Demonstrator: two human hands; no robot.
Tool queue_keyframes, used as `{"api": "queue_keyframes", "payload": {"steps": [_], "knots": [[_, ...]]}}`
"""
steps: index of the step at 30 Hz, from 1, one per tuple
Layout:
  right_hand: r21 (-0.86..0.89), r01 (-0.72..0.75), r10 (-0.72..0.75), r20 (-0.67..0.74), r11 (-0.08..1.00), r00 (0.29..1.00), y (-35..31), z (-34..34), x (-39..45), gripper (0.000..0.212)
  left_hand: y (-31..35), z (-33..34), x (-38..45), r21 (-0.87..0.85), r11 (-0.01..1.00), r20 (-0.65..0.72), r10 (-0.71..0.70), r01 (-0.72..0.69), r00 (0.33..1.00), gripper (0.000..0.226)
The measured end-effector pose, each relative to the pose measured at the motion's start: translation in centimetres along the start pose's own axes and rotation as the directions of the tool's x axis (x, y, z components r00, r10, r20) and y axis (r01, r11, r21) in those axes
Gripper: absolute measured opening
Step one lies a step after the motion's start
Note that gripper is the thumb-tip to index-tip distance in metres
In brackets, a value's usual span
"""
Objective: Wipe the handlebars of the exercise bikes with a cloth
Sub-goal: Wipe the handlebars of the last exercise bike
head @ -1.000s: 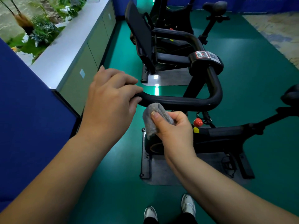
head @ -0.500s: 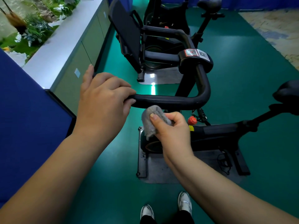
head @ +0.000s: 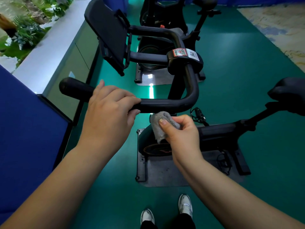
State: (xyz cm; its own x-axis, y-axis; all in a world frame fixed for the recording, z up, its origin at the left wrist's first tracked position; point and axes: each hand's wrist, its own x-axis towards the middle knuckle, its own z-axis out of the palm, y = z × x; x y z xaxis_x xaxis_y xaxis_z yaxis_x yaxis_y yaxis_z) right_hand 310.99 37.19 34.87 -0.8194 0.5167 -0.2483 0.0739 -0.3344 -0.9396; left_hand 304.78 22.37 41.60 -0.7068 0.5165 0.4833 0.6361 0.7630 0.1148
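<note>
Two hands at one black handlebar (head: 165,104), one grey cloth (head: 160,126) just beneath it.

The left hand (head: 109,111) has its grip clenched around the near bar; the right hand (head: 181,131) pinches the bunched cloth, thumb on top, just below the bar's underside. Two exercise bikes (head: 219,131) stand on the green floor (head: 247,66), each on a grey mat (head: 165,171). Two white shoes (head: 185,204) show at the bottom edge.

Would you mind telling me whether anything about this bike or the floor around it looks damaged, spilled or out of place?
Nothing stands out. The handlebar looks intact, the left hand grips it, and the right hand holds the grey cloth just below it.
</note>
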Motion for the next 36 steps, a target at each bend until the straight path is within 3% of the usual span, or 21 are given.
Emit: {"api": "queue_keyframes", "payload": {"steps": [5, 11, 16, 20, 23, 28, 36], "knots": [[-0.056, 0.045, -0.044, 0.014, 0.997, 0.999, -0.8, -2.5, 0.8, 0.022, 1.2, 0.9, 1.1, -0.034, 0.999, 0.011, 0.006, -0.006, 1.0, 0.019], [0.002, 0.041, -0.04, -0.069, 0.999, 0.997, -2.2, -6.1, 2.2, 0.021, 2.9, 2.1, 1.9, -0.071, 0.997, -0.004, 0.012, -0.012, 1.0, 0.015], [-0.048, 0.031, -0.029, 0.039, 0.998, 0.999, -2.5, -4.9, 1.2, 0.023, 3.7, 2.7, 2.4, -0.099, 0.995, 0.013, -0.004, 0.005, 1.0, 0.019], [-0.084, 0.03, -0.03, -0.004, 0.996, 1.0, -3.5, -5.9, 2.0, 0.017, 3.4, 2.7, 2.6, -0.107, 0.994, 0.024, -0.017, 0.019, 1.0, 0.016], [-0.14, 0.09, -0.098, -0.054, 0.986, 0.994, -4.4, -6.9, 2.2, 0.015, 3.2, 2.7, 2.5, -0.131, 0.991, 0.029, -0.032, 0.036, 0.999, 0.02], [-0.313, 0.312, -0.343, -0.046, 0.897, 0.938, -5.6, -6.0, 1.6, 0.016, 3.3, 2.8, 2.3, -0.155, 0.986, 0.031, -0.061, 0.065, 0.998, 0.022], [-0.375, 0.437, -0.443, 0.077, 0.817, 0.893, -5.3, -3.8, 0.9, 0.024, 3.1, 3.0, 2.4, -0.171, 0.983, 0.025, -0.057, 0.061, 0.998, 0.019]]}}
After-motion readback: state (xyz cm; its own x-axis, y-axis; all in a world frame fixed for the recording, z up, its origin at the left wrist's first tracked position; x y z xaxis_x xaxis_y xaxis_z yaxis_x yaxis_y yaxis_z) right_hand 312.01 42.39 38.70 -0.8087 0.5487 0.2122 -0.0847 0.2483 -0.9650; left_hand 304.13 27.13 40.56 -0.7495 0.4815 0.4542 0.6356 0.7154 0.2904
